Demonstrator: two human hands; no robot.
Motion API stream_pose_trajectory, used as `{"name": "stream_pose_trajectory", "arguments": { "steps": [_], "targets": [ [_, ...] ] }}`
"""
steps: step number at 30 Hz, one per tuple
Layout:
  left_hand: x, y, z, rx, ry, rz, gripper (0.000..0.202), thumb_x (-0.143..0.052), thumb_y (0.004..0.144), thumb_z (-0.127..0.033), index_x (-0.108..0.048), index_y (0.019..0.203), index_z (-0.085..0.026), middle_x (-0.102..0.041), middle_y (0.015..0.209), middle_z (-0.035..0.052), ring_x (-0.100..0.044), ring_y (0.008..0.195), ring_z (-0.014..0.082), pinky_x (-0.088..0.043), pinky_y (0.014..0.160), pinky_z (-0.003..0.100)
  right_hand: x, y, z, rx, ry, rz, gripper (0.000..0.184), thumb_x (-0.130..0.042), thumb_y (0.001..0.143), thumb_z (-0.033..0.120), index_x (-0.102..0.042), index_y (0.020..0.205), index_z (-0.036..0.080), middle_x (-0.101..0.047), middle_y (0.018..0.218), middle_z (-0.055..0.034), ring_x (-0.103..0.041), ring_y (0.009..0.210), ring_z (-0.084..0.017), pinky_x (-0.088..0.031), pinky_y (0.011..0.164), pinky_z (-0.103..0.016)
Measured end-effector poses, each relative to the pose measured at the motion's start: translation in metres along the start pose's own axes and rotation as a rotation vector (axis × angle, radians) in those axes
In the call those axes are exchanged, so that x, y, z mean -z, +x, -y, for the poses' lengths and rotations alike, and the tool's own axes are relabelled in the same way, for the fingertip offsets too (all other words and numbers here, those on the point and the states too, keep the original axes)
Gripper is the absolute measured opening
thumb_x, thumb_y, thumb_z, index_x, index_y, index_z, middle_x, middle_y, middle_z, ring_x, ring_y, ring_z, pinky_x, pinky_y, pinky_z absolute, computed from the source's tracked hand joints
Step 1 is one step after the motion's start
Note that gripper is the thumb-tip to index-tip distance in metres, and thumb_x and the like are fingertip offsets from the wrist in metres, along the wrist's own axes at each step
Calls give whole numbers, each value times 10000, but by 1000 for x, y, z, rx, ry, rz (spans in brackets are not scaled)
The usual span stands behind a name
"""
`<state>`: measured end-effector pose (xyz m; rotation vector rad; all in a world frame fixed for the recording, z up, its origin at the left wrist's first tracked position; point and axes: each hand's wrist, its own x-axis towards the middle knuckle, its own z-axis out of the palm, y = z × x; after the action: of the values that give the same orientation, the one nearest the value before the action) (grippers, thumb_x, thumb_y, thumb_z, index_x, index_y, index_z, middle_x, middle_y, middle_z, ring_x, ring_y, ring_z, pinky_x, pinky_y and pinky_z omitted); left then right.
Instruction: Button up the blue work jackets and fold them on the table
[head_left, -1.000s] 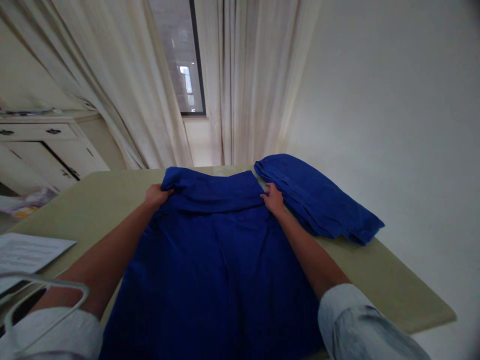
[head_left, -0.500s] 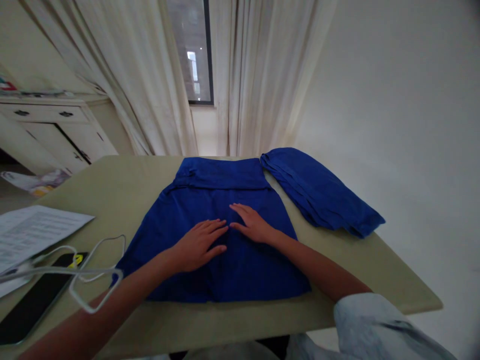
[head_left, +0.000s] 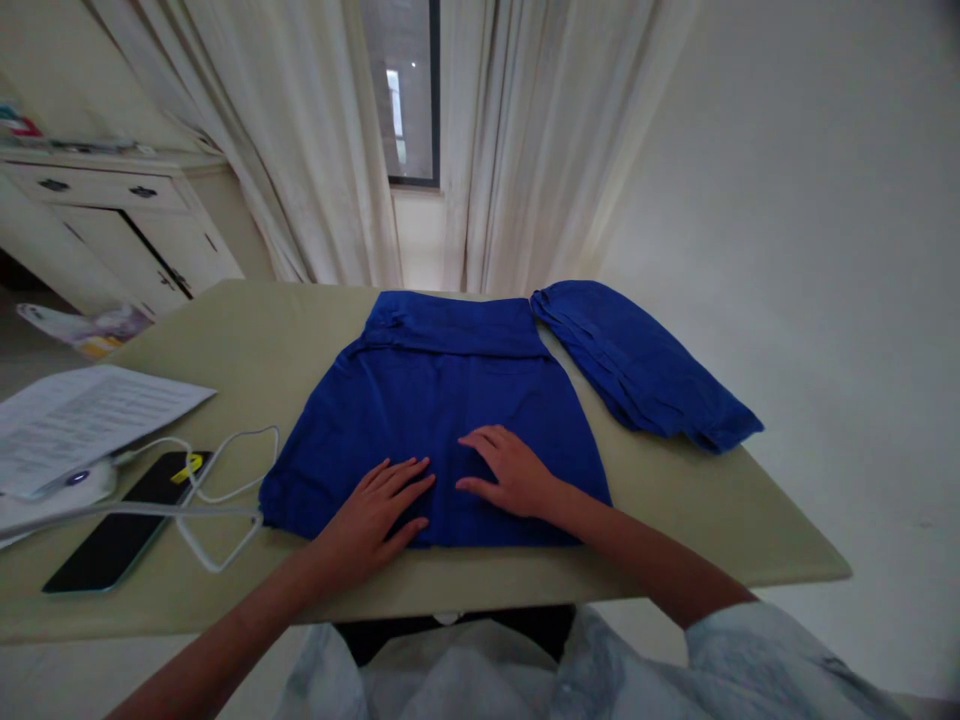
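A blue garment (head_left: 442,400) lies spread flat on the beige table (head_left: 675,510), its far edge folded over in a band. My left hand (head_left: 371,515) rests palm down on its near edge, fingers stretched out and open. My right hand (head_left: 510,470) lies flat just right of it on the cloth, fingers spread, holding nothing. A second blue cloth (head_left: 637,365), folded, lies on the table to the right, apart from both hands.
At the table's left lie a dark phone (head_left: 112,540), a white cable (head_left: 217,490), a small white device (head_left: 75,485) and printed papers (head_left: 82,410). A white cabinet (head_left: 112,230) stands at left, curtains (head_left: 517,140) and a window (head_left: 405,90) behind, a plain wall on the right.
Both hands left the far folded band and slid flat down the blue garment toward its near edge. The view has pulled back, showing the phone and cable.
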<state>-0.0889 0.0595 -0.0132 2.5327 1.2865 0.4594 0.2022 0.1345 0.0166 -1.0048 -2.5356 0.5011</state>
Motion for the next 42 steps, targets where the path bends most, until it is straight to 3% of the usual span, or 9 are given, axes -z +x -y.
{"name": "stream_pose_trajectory", "arguments": {
  "steps": [4, 8, 16, 23, 27, 31, 35, 38, 42],
  "targets": [
    [3, -7, -5, -4, -71, 21, 462, -586, 1022, -497, -627, 1467, -379, -576, 1568, 51, -518, 1469, 277, -291, 1299, 582, -22, -19, 54, 70, 24, 86, 662, -705, 920, 652, -597, 1401, 210, -685, 1296, -125, -620, 1211, -297, -496, 1072, -460],
    [10, -9, 4, -9, -100, 89, 409, -579, 1017, -517, -679, 1398, -404, -615, 1531, 21, -546, 1443, 266, -277, 1304, 569, -41, -34, 65, 96, 11, 114, 528, -644, 1010, 484, -557, 1456, 215, -680, 1361, -114, -596, 1261, -282, -474, 1099, -440],
    [20, -23, 80, 700, 265, -257, 673, -482, 944, -530, -589, 1478, -133, -550, 1554, 227, -423, 1519, 406, -337, 1240, 590, -45, -47, 45, 153, 21, 135, 680, -567, 1065, 486, -323, 1661, 267, -549, 1592, -73, -441, 1513, -243, -356, 1252, -444],
    [25, -53, 69, 592, 98, -215, 604, -410, 937, -626, -702, 1327, -270, -721, 1365, 121, -654, 1295, 352, -455, 1179, 515, -22, -66, 44, 79, -70, 139, 544, -517, 1025, 196, -510, 1569, 218, -731, 1329, -121, -652, 1240, -268, -528, 1055, -435],
    [34, -72, 44, 559, -65, -201, 544, -429, 972, -664, -728, 1281, -330, -754, 1301, 72, -721, 1172, 293, -582, 1035, 438, 16, -88, 42, 16, 30, 253, 596, -650, 939, 280, -568, 1527, 229, -757, 1228, -118, -694, 1110, -265, -547, 1010, -410],
    [26, -92, 5, 265, 27, -63, 706, -662, 902, -649, -557, 1535, -354, -520, 1620, 67, -520, 1459, 325, -437, 1203, 501, 40, -116, 15, 11, 38, 297, 889, -784, 858, 544, -427, 1632, 296, -515, 1612, -119, -506, 1457, -337, -391, 1215, -500],
    [0, -105, -18, 147, 200, 105, 979, -851, 774, -344, -380, 1622, -476, -389, 1697, 22, -394, 1550, 361, -286, 1281, 568, 46, -157, -24, -194, -176, 133, 1110, -795, 803, 697, -249, 1698, 331, -381, 1700, -116, -355, 1563, -383, -219, 1291, -619],
    [-5, -107, -8, 215, 211, 175, 978, -717, 769, -106, -395, 1605, -497, -406, 1679, -5, -461, 1514, 320, -404, 1228, 486, 44, -184, -36, -294, -261, 101, 1066, -732, 879, 670, -152, 1712, 346, -374, 1704, -105, -374, 1560, -360, -279, 1272, -613],
    [8, -121, 10, 172, 81, 259, 973, -620, 720, -52, -466, 1563, -511, -496, 1615, -30, -574, 1423, 292, -532, 1131, 439, 43, -209, -27, -269, -288, 133, 1113, -793, 840, 544, -142, 1717, 327, -361, 1709, -96, -388, 1552, -367, -375, 1232, -574]
  ]
}}
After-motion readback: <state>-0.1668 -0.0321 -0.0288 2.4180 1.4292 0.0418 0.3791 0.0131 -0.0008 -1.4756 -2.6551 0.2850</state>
